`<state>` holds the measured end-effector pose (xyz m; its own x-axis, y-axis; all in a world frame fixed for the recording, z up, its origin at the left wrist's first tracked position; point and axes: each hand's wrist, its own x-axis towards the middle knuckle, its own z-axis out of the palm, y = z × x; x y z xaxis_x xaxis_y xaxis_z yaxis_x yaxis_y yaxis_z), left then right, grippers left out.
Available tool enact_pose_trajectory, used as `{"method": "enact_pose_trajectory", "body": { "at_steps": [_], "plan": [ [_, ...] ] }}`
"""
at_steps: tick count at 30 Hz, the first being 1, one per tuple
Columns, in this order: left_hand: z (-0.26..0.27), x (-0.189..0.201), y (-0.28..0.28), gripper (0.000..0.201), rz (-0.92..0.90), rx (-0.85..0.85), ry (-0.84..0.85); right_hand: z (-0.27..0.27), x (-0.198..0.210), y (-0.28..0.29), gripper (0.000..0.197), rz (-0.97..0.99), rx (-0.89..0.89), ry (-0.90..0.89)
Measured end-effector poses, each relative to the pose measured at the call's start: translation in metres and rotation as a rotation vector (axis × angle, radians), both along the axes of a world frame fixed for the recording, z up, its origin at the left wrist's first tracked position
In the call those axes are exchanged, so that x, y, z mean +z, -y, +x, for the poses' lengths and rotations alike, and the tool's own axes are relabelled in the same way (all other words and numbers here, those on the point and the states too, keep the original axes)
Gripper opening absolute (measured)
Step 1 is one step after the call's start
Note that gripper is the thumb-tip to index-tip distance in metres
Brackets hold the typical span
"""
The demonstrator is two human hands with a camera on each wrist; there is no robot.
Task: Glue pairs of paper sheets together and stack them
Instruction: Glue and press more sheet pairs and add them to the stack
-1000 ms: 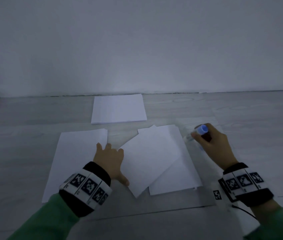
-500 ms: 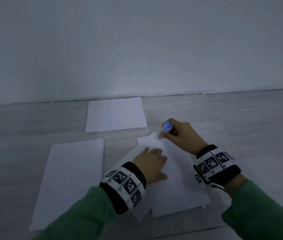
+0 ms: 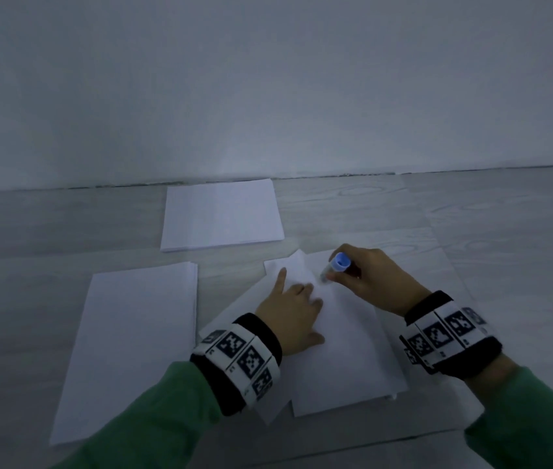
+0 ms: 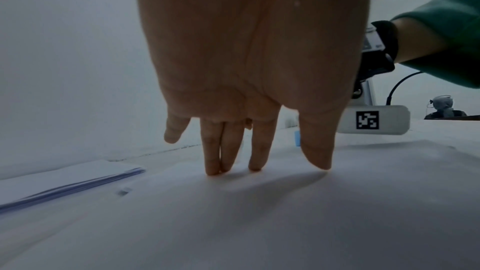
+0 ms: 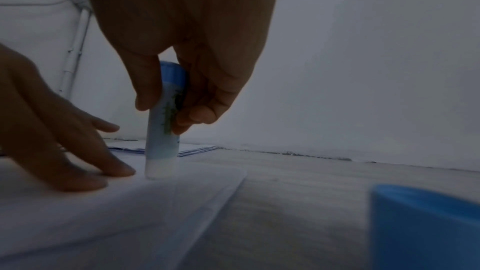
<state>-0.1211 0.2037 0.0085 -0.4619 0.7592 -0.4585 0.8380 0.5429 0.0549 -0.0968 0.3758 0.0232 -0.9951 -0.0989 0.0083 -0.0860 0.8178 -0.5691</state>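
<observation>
Paper sheet (image 3: 346, 336), lying askew atop another on the tabletop (image 3: 471, 231), is pinned by the left hand (image 3: 293, 309) with flat fingers, while the glue stick (image 3: 334, 267), gripped in the right hand (image 3: 374, 280), should be drawn evenly along its edges.

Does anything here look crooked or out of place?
Only the top sheet under the left hand: it lies skewed across the pile beneath, its corners jutting out. The other two stacks look square. Nothing is spilled or torn.
</observation>
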Motion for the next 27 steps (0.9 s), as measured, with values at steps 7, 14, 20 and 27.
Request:
{"method": "enact_pose_trajectory", "body": {
  "at_steps": [7,14,20,27],
  "plan": [
    [-0.001,0.001,0.0,0.066,-0.031,0.0,-0.002,0.028,0.004,-0.016,0.018,-0.013,-0.009,0.021],
    [0.0,0.0,0.001,0.066,-0.024,0.047,0.052,0.049,0.008,-0.032,0.018,-0.062,-0.165,0.054],
    [-0.001,-0.003,0.006,0.067,0.004,0.034,0.078,0.085,0.002,-0.049,0.031,-0.604,-0.488,-0.059],
    [-0.001,-0.005,0.004,0.055,0.084,0.01,0.143,0.102,-0.017,-0.04,0.028,-0.629,-0.641,-0.032]
  ]
}}
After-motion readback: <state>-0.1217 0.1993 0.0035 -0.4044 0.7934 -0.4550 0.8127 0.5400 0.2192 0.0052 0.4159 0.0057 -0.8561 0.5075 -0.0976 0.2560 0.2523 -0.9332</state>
